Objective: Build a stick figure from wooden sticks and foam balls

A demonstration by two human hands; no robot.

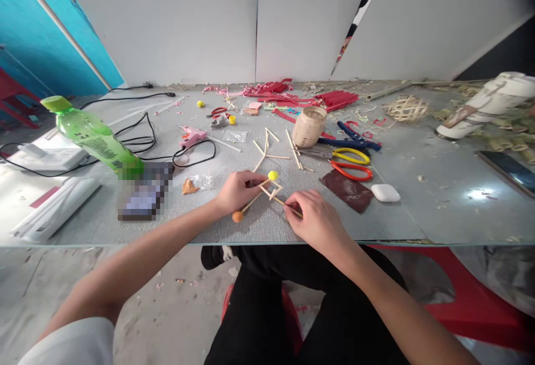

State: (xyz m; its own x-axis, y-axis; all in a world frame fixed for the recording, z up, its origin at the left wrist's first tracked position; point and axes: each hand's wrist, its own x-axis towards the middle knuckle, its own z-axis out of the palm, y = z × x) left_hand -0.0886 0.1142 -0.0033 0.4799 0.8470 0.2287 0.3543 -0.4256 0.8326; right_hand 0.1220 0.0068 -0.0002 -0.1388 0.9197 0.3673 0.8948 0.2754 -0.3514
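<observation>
A small figure of thin wooden sticks (273, 191) is between my hands, close to the table's front edge. It has a yellow ball (273, 175) at its top and an orange ball (238, 217) at the lower left end of one stick. My left hand (241, 191) pinches the figure's upper left side, near the yellow ball. My right hand (311, 213) pinches a stick that runs down to the right; its tip is partly hidden by the fingers. Just beyond lie loose and joined sticks (267, 156).
Around the work are a wooden jar (309, 126), scissors (351, 165), brown sandpaper (348, 189), a white case (385, 193) and blue pliers (355, 137). Leftward are a pink glue gun (193, 137) with its cord, a green bottle (98, 139) and a blurred phone (144, 192). Red strips (288, 95) lie behind.
</observation>
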